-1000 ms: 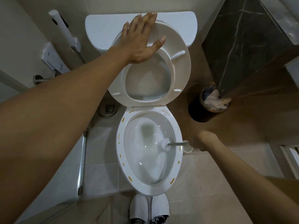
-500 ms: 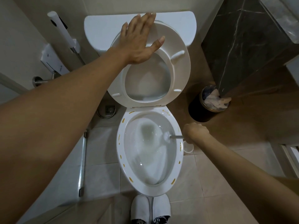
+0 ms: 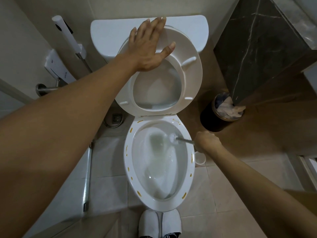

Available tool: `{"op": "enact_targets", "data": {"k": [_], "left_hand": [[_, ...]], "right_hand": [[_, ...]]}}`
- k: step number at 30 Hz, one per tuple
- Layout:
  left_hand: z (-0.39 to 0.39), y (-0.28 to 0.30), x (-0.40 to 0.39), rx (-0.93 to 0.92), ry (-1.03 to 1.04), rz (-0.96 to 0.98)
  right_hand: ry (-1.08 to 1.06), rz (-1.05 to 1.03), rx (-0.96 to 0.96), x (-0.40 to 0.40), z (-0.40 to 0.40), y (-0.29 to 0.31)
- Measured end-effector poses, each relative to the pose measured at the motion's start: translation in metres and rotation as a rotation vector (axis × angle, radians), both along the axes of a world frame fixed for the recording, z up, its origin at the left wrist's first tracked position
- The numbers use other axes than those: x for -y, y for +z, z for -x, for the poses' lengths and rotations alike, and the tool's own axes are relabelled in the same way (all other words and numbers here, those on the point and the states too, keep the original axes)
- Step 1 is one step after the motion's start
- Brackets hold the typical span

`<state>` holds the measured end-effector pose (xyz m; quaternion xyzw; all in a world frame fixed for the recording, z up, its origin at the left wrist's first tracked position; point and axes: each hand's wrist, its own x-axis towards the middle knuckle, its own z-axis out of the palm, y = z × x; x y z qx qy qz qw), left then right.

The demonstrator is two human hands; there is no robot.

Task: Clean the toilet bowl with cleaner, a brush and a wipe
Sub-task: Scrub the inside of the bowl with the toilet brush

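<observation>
Change noted: over the last second my right hand [image 3: 206, 140] has travelled from the 3 o'clock side of the toilet bowl [image 3: 187, 191] up toward 2 o'clock and in closer to the rim. The brush [image 3: 172, 137] has gone with it; its white head now sits high on the inner wall at about 1 o'clock, where before it lay nearer 3 o'clock. My left hand [image 3: 149, 48] has not shifted.

Meaning for the task: I judge this to be the scrubbing step, with the stroke working round the upper wall below the rim. Yellow dabs, presumably cleaner, remain dotted along the rim and look unspread, so the brushing is far from complete and the wipe step is not yet begun.

State of fingers: my right hand is clenched round the brush's metal shaft, knuckles up, just outside the rim. My left hand lies flat, fingers straight and spread, pressing the raised seat [image 3: 190, 69] back toward the tank [image 3: 109, 36].

Position: the brush head is inside the bowl, at 9 o'clock from my right fingers, with the visible shaft bridging the rim between them. Water in the bowl is cloudy.
</observation>
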<state>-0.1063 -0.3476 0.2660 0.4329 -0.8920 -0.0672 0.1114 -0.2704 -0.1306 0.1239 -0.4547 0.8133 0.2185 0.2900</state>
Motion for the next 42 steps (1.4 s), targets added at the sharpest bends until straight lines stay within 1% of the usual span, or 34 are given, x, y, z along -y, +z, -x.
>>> {"op": "enact_targets", "data": {"k": [2, 4, 7, 12, 14, 18, 20, 23, 25, 28, 32, 36, 39, 40, 42], "left_hand": [[0.000, -0.001, 0.000, 0.005, 0.001, 0.003], [0.001, -0.001, 0.001, 0.013, 0.004, 0.007], [0.000, -0.001, 0.002, 0.012, 0.003, 0.013], [0.003, 0.000, 0.001, 0.019, -0.010, 0.023], [0.002, -0.001, 0.001, 0.021, -0.001, 0.032], [-0.001, -0.003, 0.004, 0.025, -0.006, 0.027], [0.000, -0.002, 0.003, 0.024, -0.009, 0.021], [-0.001, -0.002, 0.002, 0.015, -0.007, 0.011], [-0.001, -0.001, 0.002, 0.007, -0.005, 0.005], [0.000, 0.000, 0.000, 0.008, 0.003, 0.007], [0.000, 0.001, -0.001, -0.002, 0.005, 0.006], [-0.001, 0.000, 0.000, 0.010, 0.004, 0.010], [0.000, -0.001, 0.000, 0.004, 0.002, 0.009], [0.000, -0.001, 0.000, 0.002, 0.004, 0.009], [-0.001, 0.000, 0.000, 0.005, 0.006, 0.011]], "right_hand": [[0.016, 0.088, 0.034, 0.003, -0.002, -0.010], [-0.011, 0.092, 0.131, 0.000, -0.006, -0.029], [-0.154, 0.120, 0.285, -0.023, -0.006, -0.041], [-0.313, 0.173, 0.355, -0.056, 0.024, -0.044], [-0.321, 0.183, 0.395, -0.053, 0.017, -0.051], [-0.306, 0.186, 0.535, -0.046, -0.016, -0.054], [-0.371, 0.216, 0.584, -0.055, -0.017, -0.055], [-0.542, 0.274, 0.577, -0.078, 0.000, -0.060], [-0.606, 0.282, 0.546, -0.089, 0.007, -0.065], [-0.576, 0.295, 0.586, -0.082, -0.008, -0.070], [-0.434, 0.244, 0.645, -0.068, -0.040, -0.076], [-0.456, 0.247, 0.598, -0.074, -0.024, -0.076], [-0.578, 0.293, 0.602, -0.074, -0.016, -0.077], [-0.579, 0.283, 0.607, -0.072, -0.019, -0.078], [-0.509, 0.217, 0.615, -0.068, -0.036, -0.079]]}}
